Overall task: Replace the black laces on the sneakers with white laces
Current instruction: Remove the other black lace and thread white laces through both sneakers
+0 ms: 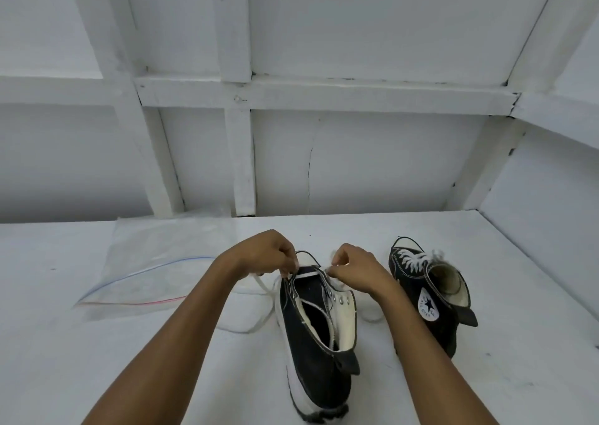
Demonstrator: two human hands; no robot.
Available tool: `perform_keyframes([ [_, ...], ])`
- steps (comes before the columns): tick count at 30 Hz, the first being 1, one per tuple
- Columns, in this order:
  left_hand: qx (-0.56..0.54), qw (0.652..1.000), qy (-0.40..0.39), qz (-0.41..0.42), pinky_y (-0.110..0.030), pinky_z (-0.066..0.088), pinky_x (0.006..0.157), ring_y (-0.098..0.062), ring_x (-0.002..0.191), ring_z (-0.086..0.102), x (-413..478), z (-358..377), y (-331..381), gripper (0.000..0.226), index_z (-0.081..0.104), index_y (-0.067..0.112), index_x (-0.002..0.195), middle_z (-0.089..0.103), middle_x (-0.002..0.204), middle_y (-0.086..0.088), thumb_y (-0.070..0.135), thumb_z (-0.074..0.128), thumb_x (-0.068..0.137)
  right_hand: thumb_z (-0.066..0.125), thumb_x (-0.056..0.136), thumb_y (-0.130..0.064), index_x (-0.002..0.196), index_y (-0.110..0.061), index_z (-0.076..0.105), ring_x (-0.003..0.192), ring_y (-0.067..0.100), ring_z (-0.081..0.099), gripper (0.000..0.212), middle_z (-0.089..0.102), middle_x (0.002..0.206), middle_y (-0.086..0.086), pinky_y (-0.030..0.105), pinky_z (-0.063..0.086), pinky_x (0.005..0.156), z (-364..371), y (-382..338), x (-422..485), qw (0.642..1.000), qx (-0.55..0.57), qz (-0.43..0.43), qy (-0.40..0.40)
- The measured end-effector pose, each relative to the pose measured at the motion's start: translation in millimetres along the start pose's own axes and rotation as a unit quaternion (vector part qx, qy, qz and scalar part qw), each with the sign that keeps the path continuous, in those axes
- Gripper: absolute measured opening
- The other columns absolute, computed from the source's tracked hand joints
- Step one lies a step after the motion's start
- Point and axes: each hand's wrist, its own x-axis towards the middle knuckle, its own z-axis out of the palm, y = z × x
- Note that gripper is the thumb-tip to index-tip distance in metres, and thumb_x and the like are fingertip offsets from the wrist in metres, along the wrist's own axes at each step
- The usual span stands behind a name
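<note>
On the white tabletop a black high-top sneaker stands heel toward the camera, tongue open. The left grip and right grip each pinch the white lace at its front eyelets. A second sneaker, laced white, stands to the right, and a clear zip bag lies to the left

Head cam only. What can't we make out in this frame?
- Near sneaker, head view: toe and lower eyelets hidden behind the left hand and right hand, which pinch the white lace.
- Far sneaker, head view: lace ends at the top are blurred.
- Plastic bag, head view: see-through and faint, contents unclear.
</note>
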Motion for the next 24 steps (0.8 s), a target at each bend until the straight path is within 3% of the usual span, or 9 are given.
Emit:
perform_keyframes([
  [4, 0.033, 0.999, -0.033, 0.021, -0.022, 0.028, 0.047, -0.017, 0.061, 0.041, 3.1, -2.3, 4.6, 0.011, 0.075, 0.013, 0.079, 0.064, 0.064, 0.005, 0.017, 0.068, 0.086, 0.070, 0.085, -0.041, 0.071, -0.014, 0.059, 0.067, 0.013, 0.061, 0.032, 0.067, 0.073, 0.001, 0.024, 0.047, 0.060, -6.2, -12.6, -10.4, 0.997, 0.059, 0.013, -0.047],
  [9, 0.075, 0.996, -0.027, 0.037, -0.016, 0.034, 0.052, -0.001, 0.050, 0.045, 9.8, 7.3, 11.8, 0.010, 0.077, 0.012, 0.079, 0.062, 0.062, 0.007, 0.021, 0.074, 0.084, 0.069, 0.082, -0.008, 0.056, -0.006, 0.057, 0.033, 0.004, 0.045, 0.029, 0.051, 0.045, 0.000, 0.013, 0.035, 0.036, -11.0, -22.4, -20.0, 0.988, 0.127, 0.054, -0.071],
  [17, 0.075, 0.997, 0.003, 0.027, -0.022, 0.036, 0.056, -0.008, 0.059, 0.046, 16.7, 22.7, 17.4, 0.018, 0.071, 0.023, 0.062, 0.058, 0.061, 0.005, 0.018, 0.075, 0.079, 0.067, 0.084, 0.003, 0.047, -0.010, 0.051, 0.029, 0.003, 0.042, 0.043, 0.046, 0.035, -0.006, 0.013, 0.034, 0.034, -16.5, -21.4, -24.7, 0.972, 0.202, 0.093, -0.075],
  [24, 0.050, 0.998, 0.004, 0.028, -0.022, 0.037, 0.056, -0.009, 0.058, 0.046, 15.6, 26.7, 18.5, 0.018, 0.072, 0.022, 0.061, 0.058, 0.059, 0.004, 0.016, 0.074, 0.078, 0.064, 0.086, 0.007, 0.057, -0.004, 0.055, 0.031, 0.003, 0.046, 0.032, 0.048, 0.036, -0.005, 0.014, 0.038, 0.036, -17.2, -19.9, -27.7, 0.962, 0.240, 0.105, -0.082],
])
